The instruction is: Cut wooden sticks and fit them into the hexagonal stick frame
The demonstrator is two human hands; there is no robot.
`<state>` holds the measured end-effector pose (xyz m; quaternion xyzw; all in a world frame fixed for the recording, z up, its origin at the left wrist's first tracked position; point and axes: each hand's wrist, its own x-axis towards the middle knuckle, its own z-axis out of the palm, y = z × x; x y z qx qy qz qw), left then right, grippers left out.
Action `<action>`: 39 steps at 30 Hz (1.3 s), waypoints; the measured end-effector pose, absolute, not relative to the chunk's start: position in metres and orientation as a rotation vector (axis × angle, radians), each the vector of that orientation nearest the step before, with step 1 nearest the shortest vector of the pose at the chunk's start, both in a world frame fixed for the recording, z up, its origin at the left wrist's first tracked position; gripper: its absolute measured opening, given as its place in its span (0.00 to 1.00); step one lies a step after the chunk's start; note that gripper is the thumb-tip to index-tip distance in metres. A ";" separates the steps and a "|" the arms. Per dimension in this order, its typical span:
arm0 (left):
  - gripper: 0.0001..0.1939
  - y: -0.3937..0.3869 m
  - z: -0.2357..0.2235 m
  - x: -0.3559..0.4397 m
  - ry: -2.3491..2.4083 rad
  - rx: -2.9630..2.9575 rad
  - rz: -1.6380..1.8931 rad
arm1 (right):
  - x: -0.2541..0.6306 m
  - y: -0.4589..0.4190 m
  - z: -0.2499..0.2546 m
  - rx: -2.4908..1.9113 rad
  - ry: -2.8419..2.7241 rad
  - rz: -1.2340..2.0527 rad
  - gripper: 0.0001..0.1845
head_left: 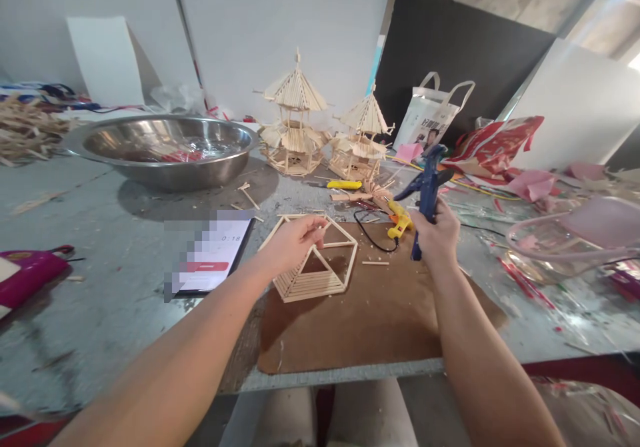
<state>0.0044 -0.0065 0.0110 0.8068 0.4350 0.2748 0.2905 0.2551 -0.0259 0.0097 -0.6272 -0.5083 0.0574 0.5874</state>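
My left hand [291,240] is closed in a pinch on a thin wooden stick, held over a hexagonal stick frame [314,260] that lies on a brown mat [370,314]. One wedge of the frame is filled with parallel sticks. My right hand [436,234] is wrapped round a dark blue glue gun [428,190], held upright above the mat's right side. A yellow glue gun [400,222] with a black cord lies just left of that hand.
Two stick pagoda models [295,120] [363,137] stand behind the mat. A large steel bowl [165,147] sits at the back left, a phone [213,254] left of the mat, a clear plastic tub [575,240] at the right, and stick scraps lie about.
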 end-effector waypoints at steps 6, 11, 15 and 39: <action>0.15 -0.006 0.010 0.005 1.299 1.978 1.114 | 0.223 -0.044 0.008 -1.019 -1.276 0.953 0.10; 0.15 -0.010 0.008 0.011 1.029 1.717 1.153 | 0.210 -0.050 0.007 -0.874 -1.267 1.191 0.17; 0.13 -0.017 0.007 0.020 0.904 1.550 1.013 | 0.203 -0.046 0.000 -0.806 -1.191 1.171 0.13; 0.08 -0.010 0.009 0.014 0.787 0.838 1.172 | 0.199 -0.041 -0.007 -1.141 -1.266 0.641 0.10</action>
